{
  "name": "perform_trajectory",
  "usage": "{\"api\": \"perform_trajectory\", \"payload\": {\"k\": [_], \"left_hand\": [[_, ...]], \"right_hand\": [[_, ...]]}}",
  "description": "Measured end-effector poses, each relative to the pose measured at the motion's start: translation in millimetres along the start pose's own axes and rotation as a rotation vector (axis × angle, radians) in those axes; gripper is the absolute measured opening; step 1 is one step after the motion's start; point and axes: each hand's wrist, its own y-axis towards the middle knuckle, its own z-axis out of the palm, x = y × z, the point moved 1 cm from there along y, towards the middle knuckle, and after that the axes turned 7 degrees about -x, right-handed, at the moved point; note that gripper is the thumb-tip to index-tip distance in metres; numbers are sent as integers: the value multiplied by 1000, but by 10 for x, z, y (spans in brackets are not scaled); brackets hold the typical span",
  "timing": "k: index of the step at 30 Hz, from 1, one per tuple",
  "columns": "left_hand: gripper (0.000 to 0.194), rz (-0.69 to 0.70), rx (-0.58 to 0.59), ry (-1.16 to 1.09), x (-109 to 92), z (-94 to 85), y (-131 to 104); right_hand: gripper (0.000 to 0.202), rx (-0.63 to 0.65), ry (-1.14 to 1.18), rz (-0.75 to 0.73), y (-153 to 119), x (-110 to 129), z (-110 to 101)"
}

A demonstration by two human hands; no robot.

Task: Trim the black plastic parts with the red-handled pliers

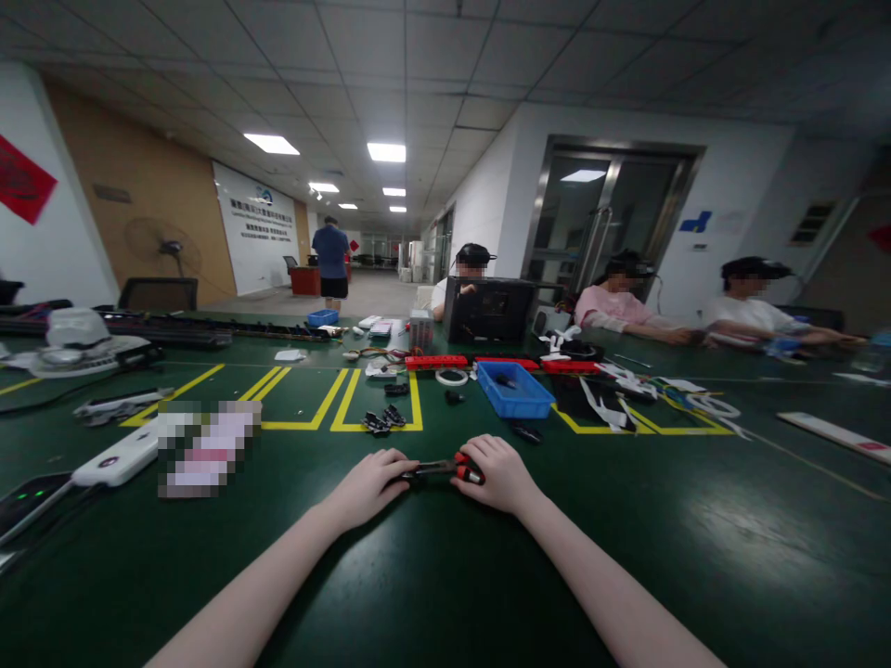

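Note:
Over the near part of the green table point(418, 575), my right hand point(497, 471) is closed around the red handles of a pair of pliers point(440, 468). The jaws point left, toward my left hand point(376, 482). Its thumb and fingers are pinched together at the jaw tips, on a small dark piece point(410, 475) whose kind I cannot make out. Beyond my hands, several small black parts point(384, 421) lie inside a yellow tape outline. Another black part point(525, 433) rests just in front of a blue plastic tray point(519, 401), which has a dark item inside.
To the left are a white power strip point(129, 455) with cables and a blurred pinkish item point(213, 450). Farther back stand red power strips point(435, 363), a white tape roll point(452, 378) and a black computer case point(487, 311). Several people sit or stand beyond.

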Motion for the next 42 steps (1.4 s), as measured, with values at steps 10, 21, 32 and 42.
{"api": "perform_trajectory", "payload": {"k": [10, 21, 32, 42], "left_hand": [[32, 16, -24, -8, 24, 7, -13], [31, 19, -23, -27, 23, 2, -19], [31, 5, -32, -17, -8, -15, -8], [39, 33, -119, -1, 2, -40, -22]], "right_hand": [[34, 38, -14, -25, -5, 5, 7], [33, 88, -51, -31, 1, -3, 18], [34, 63, -77, -48, 1, 7, 25], [35, -10, -6, -27, -11, -16, 7]]}}
